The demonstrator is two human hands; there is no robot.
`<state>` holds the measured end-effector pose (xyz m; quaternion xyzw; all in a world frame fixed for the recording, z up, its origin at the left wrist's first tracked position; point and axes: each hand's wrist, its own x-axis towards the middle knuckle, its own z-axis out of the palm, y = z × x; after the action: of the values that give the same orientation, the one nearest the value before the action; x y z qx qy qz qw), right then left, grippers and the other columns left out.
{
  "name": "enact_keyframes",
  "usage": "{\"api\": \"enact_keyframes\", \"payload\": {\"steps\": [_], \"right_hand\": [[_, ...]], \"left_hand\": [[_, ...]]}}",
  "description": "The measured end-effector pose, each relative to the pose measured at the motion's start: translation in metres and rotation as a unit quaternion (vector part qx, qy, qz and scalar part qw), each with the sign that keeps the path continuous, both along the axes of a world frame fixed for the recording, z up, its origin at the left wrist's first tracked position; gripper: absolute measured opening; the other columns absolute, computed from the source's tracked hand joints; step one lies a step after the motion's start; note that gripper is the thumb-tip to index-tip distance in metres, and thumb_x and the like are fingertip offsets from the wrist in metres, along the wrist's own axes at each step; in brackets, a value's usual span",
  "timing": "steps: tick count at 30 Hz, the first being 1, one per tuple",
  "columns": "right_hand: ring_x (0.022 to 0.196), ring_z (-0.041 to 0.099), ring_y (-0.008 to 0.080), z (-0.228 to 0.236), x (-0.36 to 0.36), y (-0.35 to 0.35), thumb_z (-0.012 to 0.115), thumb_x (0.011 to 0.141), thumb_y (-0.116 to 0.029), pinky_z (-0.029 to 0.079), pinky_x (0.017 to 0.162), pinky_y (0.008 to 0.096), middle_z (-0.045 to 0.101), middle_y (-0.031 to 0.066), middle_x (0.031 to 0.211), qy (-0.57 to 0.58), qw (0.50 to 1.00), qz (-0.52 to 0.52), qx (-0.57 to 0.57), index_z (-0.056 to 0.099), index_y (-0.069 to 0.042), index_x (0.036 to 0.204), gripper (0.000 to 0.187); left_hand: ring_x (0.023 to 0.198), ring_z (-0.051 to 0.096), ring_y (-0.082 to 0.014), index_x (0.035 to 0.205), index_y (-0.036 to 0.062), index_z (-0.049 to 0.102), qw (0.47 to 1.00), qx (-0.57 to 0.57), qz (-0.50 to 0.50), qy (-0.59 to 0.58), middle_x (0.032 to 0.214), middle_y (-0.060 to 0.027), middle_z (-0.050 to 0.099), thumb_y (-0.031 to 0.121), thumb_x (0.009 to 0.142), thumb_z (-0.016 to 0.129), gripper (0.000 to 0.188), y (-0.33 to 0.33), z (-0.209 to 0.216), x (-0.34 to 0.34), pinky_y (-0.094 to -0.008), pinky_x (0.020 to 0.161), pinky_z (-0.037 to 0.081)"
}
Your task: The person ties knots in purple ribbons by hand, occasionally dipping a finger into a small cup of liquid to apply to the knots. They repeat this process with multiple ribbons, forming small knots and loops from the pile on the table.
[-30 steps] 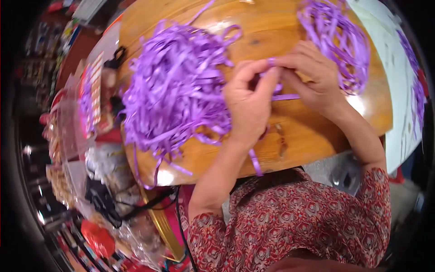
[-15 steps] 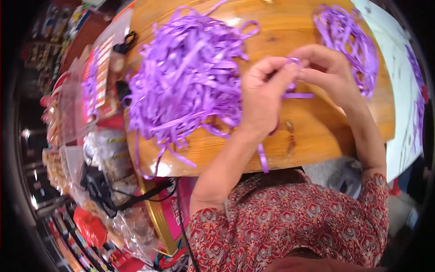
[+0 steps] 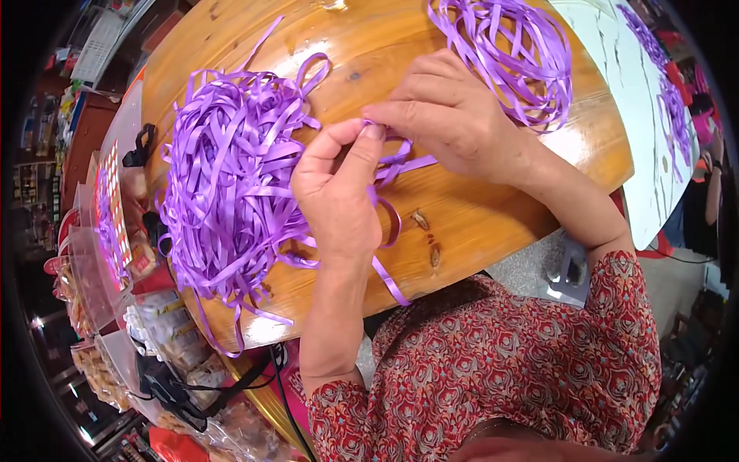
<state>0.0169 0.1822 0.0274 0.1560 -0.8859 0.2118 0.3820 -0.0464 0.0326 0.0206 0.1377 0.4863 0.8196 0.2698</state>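
Both hands pinch what looks like one bit of shiny purple ribbon [image 3: 368,122], upper centre of the frame, left hand [image 3: 339,196] thumb and index meeting the right hand [image 3: 458,115] fingertips. A flat strip [image 3: 416,163] pokes out just below the right hand, lying roughly sideways and nearer that hand; can't tell if it's the same piece. Big tangled ribbon pile [image 3: 231,185] left of the grip, looped ribbon bundle [image 3: 516,61] upper right, all on a wooden table [image 3: 362,38].

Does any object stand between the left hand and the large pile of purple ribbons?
Nothing visible does. In this view, the left hand borders the right side of the large pile, with the wooden table beneath both; whether hand and pile touch, I cannot tell.
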Motion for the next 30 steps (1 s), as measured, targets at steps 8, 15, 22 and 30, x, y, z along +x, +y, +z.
{"api": "enact_keyframes", "payload": {"steps": [8, 15, 22, 30], "right_hand": [[0.073, 0.055, 0.022, -0.005, 0.0, 0.01, 0.061, 0.065, -0.015, 0.043, 0.066, 0.0335, 0.058, 0.0065, 0.079, 0.119, 0.984, 0.027, 0.127, 0.064, 0.0, 0.098, 0.035], [0.074, 0.055, 0.0223, 0.0, -0.002, 0.024, 0.064, 0.067, -0.015, 0.044, 0.066, 0.0336, 0.058, 0.0059, 0.078, 0.093, 0.981, 0.101, 0.135, 0.064, -0.001, 0.092, 0.029], [0.072, 0.055, 0.0194, -0.006, -0.004, 0.02, 0.07, 0.068, -0.015, 0.044, 0.066, 0.0323, 0.054, 0.0034, 0.073, 0.043, 0.998, 0.027, 0.029, 0.062, -0.007, 0.082, 0.019], [0.072, 0.059, 0.0211, -0.001, 0.002, 0.009, 0.068, 0.075, -0.005, 0.046, 0.064, 0.0295, 0.062, 0.0078, 0.078, -0.061, 0.982, 0.078, -0.158, 0.062, -0.001, 0.083, 0.01]], "left_hand": [[0.063, 0.054, -0.006, 0.09, -0.0034, 0.062, 0.998, -0.04, -0.039, 0.001, 0.078, -0.0038, 0.062, 0.002, 0.082, 0.063, 0.01, -0.003, 0.0, -0.006, -0.0166, 0.057, 0.042], [0.055, 0.044, -0.0029, 0.089, -0.0034, 0.061, 0.978, -0.086, -0.186, -0.043, 0.073, -0.0019, 0.06, 0.004, 0.082, 0.064, 0.011, -0.01, -0.003, -0.027, -0.0162, 0.049, 0.032], [0.057, 0.044, -0.0034, 0.09, -0.0018, 0.06, 0.991, -0.049, -0.119, -0.037, 0.075, -0.0011, 0.059, 0.005, 0.082, 0.064, 0.011, -0.004, -0.005, -0.018, -0.0163, 0.049, 0.033], [0.055, 0.042, -0.0052, 0.093, 0.0002, 0.059, 0.996, -0.061, -0.038, 0.058, 0.072, 0.0002, 0.055, 0.006, 0.085, 0.06, 0.009, 0.001, -0.006, -0.011, -0.0193, 0.051, 0.033]]}}
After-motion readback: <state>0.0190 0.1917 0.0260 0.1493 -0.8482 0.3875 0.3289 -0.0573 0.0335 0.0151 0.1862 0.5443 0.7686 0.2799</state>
